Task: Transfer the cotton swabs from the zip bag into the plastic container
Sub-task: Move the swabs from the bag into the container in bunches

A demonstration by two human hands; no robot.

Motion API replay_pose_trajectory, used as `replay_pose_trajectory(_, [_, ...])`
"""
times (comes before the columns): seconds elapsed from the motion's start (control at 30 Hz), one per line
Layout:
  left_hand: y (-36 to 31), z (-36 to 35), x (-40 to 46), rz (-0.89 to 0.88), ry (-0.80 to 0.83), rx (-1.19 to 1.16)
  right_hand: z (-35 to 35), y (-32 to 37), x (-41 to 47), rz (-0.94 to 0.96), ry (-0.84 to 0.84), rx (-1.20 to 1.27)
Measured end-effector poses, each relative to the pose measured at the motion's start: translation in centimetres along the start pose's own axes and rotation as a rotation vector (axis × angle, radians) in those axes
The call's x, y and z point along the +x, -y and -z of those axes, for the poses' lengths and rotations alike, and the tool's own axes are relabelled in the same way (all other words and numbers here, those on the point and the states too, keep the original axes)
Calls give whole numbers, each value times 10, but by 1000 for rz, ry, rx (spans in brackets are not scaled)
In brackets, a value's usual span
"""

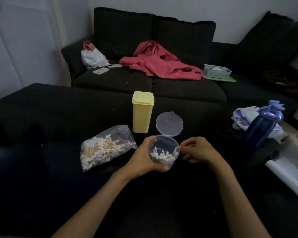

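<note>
My left hand (141,160) grips a clear round plastic container (163,152) from its left side and holds it above the dark surface. Its hinged lid (169,124) stands open at the back. Cotton swabs (162,158) lie in the bottom of the container. My right hand (196,150) is at the container's right rim, fingers curled, fingertips touching the rim; whether it pinches a swab I cannot tell. A clear zip bag (103,147) with many cotton swabs lies flat to the left of the container.
A yellow lidded box (142,111) stands just behind the container. A dark blue bottle (260,131) and plastic bags (243,115) sit at the right. A dark sofa behind holds a red garment (160,64), a white basket (216,71) and a white bag (92,57).
</note>
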State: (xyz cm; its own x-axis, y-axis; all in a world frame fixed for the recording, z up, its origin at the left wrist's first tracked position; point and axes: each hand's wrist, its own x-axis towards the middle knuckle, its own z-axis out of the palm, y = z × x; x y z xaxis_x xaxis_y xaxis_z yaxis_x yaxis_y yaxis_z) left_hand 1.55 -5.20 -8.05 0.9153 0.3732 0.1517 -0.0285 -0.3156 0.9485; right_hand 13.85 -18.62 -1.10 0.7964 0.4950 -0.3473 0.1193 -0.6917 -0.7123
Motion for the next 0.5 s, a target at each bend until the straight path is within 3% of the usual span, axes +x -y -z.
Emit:
replay_pose_trajectory(0.17, [11, -6, 9, 148, 17, -2, 1, -9, 10, 11, -87, 0])
replay_pose_trajectory(0.37, [-23, 27, -5, 237, 28, 173, 3, -6, 9, -1, -113, -32])
replay_pose_trajectory(0.43, [-39, 51, -15, 154, -107, 183, 4, 1, 6, 39, -217, -53])
replay_pose_trajectory(0.5, [-41, 74, -27, 71, -377, 272, 2, 9, 1, 135, -313, -39])
